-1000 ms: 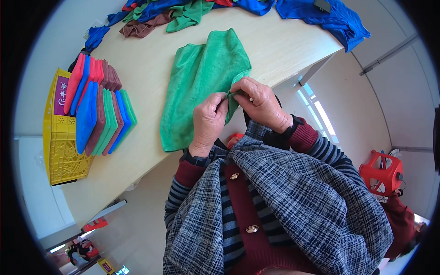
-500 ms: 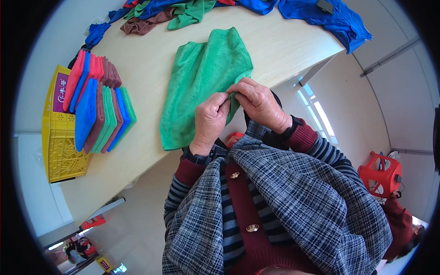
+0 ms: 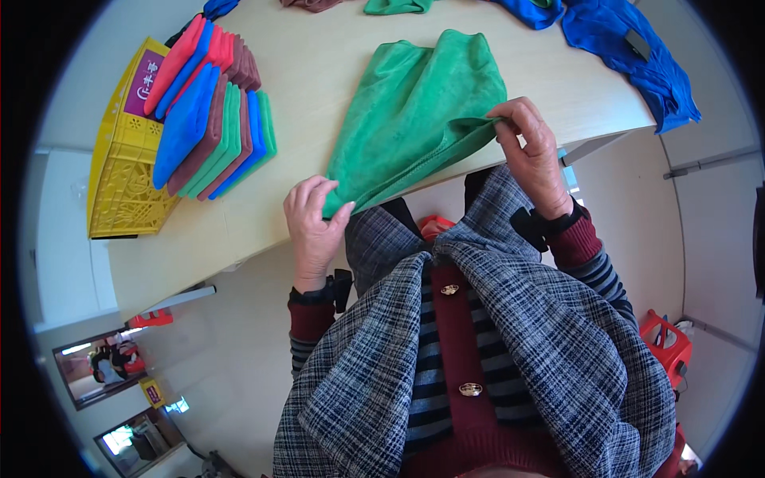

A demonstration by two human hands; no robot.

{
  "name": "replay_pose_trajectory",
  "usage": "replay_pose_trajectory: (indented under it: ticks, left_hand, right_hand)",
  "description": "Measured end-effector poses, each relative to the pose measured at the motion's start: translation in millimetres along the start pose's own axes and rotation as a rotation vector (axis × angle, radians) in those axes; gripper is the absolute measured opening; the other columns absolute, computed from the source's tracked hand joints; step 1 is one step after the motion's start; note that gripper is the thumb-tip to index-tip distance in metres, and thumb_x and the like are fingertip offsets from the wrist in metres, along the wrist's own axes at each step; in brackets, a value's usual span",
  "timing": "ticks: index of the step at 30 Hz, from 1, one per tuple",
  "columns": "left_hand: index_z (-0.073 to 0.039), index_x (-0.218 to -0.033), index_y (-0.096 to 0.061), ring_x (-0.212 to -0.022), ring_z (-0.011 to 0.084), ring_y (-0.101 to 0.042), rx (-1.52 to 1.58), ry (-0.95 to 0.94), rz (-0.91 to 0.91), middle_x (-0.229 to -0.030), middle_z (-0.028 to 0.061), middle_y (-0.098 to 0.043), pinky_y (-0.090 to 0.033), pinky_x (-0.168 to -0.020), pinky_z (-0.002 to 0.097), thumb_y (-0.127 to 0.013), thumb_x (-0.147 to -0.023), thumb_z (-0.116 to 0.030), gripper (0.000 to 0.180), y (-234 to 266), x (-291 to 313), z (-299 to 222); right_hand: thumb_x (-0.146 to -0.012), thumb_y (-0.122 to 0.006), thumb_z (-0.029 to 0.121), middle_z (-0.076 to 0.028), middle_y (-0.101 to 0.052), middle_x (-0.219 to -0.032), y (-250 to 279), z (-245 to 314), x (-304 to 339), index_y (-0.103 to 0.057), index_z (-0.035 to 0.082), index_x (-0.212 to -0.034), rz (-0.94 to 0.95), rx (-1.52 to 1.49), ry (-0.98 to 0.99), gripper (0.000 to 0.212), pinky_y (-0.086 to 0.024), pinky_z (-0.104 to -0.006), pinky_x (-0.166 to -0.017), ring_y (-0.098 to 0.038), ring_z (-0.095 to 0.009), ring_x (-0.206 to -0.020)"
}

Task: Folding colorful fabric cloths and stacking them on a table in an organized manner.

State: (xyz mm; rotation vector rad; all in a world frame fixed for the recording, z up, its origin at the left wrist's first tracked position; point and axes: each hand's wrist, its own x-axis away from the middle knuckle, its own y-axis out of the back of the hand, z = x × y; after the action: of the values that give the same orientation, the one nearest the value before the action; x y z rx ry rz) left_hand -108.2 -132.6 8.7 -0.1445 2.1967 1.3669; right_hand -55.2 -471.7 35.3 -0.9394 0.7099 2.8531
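Note:
A green towel (image 3: 418,103) lies spread on the table, its near edge drawn out between my two hands over the table's front edge. My left hand (image 3: 315,223) is at the towel's near left corner, thumb and fingers closed on it. At the near right corner, my right hand (image 3: 530,147) pinches the hem between thumb and fingers, lifting it a little. Shallow folds run through the towel's far part.
Folded red, blue, brown and green towels (image 3: 211,131) stand in rows on the left, against a yellow plastic crate (image 3: 131,171). Loose blue cloths (image 3: 629,56) lie at the far right of the pale table (image 3: 295,119), with a dark flat object (image 3: 637,45) on them. A red stool (image 3: 668,346) stands on the right.
My hands have moved apart from pinching together at the towel's edge, the left going left and the right going right. The near edge is now stretched between them. The view has shifted.

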Motion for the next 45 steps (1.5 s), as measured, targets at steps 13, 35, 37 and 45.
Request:
replay_pose_trajectory:
  ticks: [13, 35, 37, 45]
  left_hand:
    - [-0.002, -0.107, -0.068, -0.106, 0.0283, -0.062, 0.237, 0.158, 0.183, -0.113, 0.0104, -0.064, -0.052, -0.088, 0.038, -0.075, -0.077, 0.001, 0.03, 18, 21, 12]
    - [-0.004, -0.094, -0.065, -0.078, 0.0295, -0.065, -0.174, 0.021, 0.069, -0.09, 0.0123, -0.064, -0.052, -0.07, 0.0402, -0.07, -0.085, -0.007, 0.011, 4, 8, 10]
    - [-0.004, -0.092, -0.064, -0.074, 0.0284, -0.064, -0.186, 0.07, 0.041, -0.085, 0.0125, -0.063, -0.052, -0.067, 0.0396, -0.069, -0.086, -0.009, 0.008, 6, -3, 10]
    - [-0.001, -0.076, -0.058, -0.057, 0.0345, -0.054, -0.041, 0.19, -0.261, -0.064, 0.02, -0.053, -0.044, -0.057, 0.0425, -0.062, -0.089, -0.013, 0.018, 79, -105, 20]
  right_hand:
    - [-0.092, -0.056, -0.01, -0.003, -0.054, -0.092, 0, 1, 0, -0.062, 0.001, -0.106, 0.006, 0.01, -0.013, 0.018, -0.046, -0.0233, -0.072, -0.055, -0.01, -0.077]
    - [-0.094, -0.054, -0.01, -0.004, -0.058, -0.107, 1, 0, -2, -0.061, 0.002, -0.106, -0.024, 0.028, 0.003, 0.018, -0.047, -0.0224, -0.075, -0.056, -0.011, -0.082]
    - [-0.095, -0.054, -0.009, -0.003, -0.058, -0.109, 4, -4, -4, -0.06, 0.002, -0.105, -0.06, -0.057, -0.043, 0.016, -0.047, -0.0221, -0.075, -0.056, -0.01, -0.083]
    - [-0.1, -0.054, 0.002, 0.0, -0.06, -0.097, 54, 13, -71, -0.063, 0.004, -0.11, -0.053, -0.258, -0.034, 0.013, -0.045, -0.0196, -0.074, -0.056, -0.007, -0.083]
